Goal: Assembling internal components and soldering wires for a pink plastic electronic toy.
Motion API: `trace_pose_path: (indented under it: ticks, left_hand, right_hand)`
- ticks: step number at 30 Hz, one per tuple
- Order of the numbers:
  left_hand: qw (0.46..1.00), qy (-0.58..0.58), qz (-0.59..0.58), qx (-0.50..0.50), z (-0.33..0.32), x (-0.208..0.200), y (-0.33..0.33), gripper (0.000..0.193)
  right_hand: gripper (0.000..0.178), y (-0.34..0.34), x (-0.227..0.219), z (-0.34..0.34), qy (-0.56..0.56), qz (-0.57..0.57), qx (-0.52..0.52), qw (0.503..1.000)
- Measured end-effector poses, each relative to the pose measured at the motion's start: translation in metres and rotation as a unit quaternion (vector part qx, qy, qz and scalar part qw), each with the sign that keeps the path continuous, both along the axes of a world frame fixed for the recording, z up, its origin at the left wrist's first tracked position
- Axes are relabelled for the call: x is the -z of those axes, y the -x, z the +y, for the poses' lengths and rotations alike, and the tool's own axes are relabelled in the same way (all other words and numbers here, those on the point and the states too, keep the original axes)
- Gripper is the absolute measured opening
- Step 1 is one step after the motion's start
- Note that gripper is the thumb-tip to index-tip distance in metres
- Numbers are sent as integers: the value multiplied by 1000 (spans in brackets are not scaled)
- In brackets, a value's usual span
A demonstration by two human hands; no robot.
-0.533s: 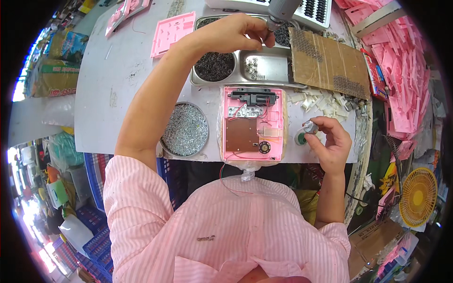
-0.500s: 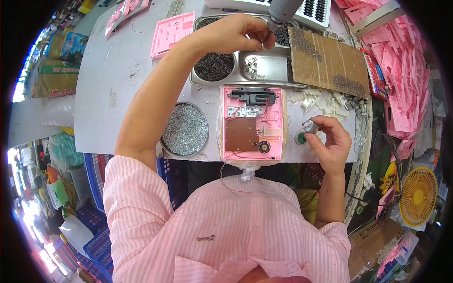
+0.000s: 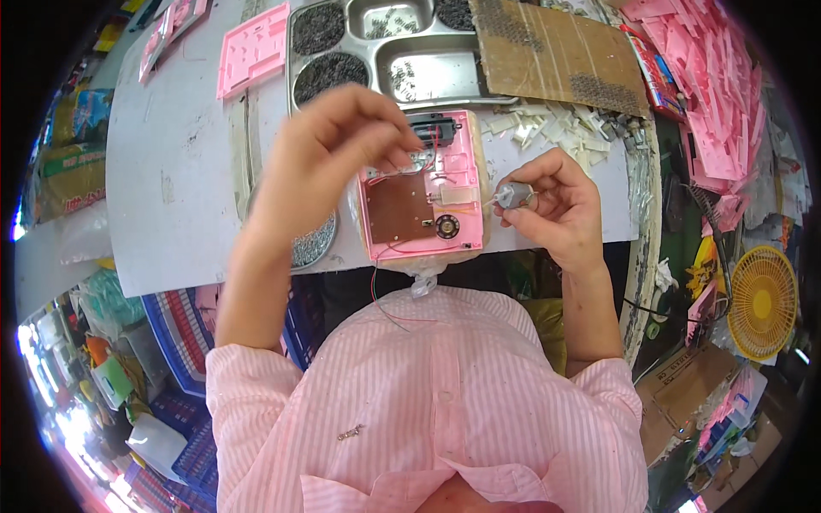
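My right hand [image 3: 560,209] pinches a small silver electric motor [image 3: 515,195] between thumb and fingers, just right of a pink plastic housing [image 3: 475,154]. A pale tip on the motor points toward the housing. Over the housing's upper left, my left hand [image 3: 338,150] is blurred; its fingers are bent and apart, with nothing visible in them. Inside the housing lie a brown board [image 3: 400,209], a black part [image 3: 438,131] with red wires, and a round black speaker-like disc [image 3: 447,226]. My left hand hides part of the housing's far left corner.
Beyond the housing stands a metal compartment tray [image 3: 428,107] with dark small parts and springs. A cardboard sheet [image 3: 556,56] overlaps its right side. White plastic pieces [image 3: 556,128] lie scattered nearby, and a round dish [image 3: 315,246] sits partly behind my left forearm. Pink parts [image 3: 701,94] pile up at right.
My left hand has come away from the grey power screwdriver, now out of view, down to the housing. My right hand has brought the motor left, closer to the housing. The view has shifted.
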State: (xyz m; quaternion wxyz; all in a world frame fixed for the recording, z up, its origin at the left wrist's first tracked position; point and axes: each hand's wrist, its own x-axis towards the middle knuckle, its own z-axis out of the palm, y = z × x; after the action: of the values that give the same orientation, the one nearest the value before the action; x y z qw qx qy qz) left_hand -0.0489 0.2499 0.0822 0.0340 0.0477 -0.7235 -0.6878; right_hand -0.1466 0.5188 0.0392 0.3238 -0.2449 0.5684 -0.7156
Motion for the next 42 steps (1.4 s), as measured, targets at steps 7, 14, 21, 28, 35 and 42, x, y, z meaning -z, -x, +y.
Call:
trace_pose_path:
  ticks: [7, 14, 21, 28, 35, 42]
  left_hand:
    - [992, -116, -14, -49, 55, 29, -45, 11]
    - [990, -90, 55, -89, 65, 47, -55, 11]
    - [992, -72, 55, -84, 73, 34, -48, 13]
    - [952, 164, 223, -133, 78, 38, -48, 21]
    - [976, -177, 34, -122, 64, 53, -72, 19]
    - [995, -37, 55, -74, 59, 44, -62, 14]
  right_hand:
    - [33, -15, 0, -25, 62, -53, -40, 996]
    - [33, -27, 13, -25, 141, -218, -108, 960]
    - [33, -33, 3, -20, -17, 1, -76, 997]
    - [40, -65, 3, -25, 10, -49, 37, 998]
    - [57, -40, 21, -11, 201, -387, -100, 894]
    - [52, -51, 26, -12, 275, -504, -90, 814]
